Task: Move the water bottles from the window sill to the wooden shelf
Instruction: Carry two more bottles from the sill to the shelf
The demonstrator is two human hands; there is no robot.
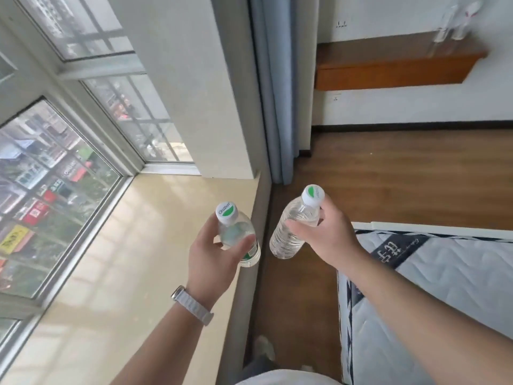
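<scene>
Two water bottles are carried upright, clear of the window sill: left hand grips one bottle, right hand the other bottle, likely for the wooden shelf across the room.

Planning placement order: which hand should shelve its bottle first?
Right, probably. The right hand with its bottle is on the side of the wooden shelf; the left hand holds the other bottle over the sill.

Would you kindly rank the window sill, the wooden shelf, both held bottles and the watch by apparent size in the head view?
1. window sill
2. wooden shelf, though it is farther off
3. left-hand bottle and right-hand bottle: about alike, not ranked
4. watch
</scene>
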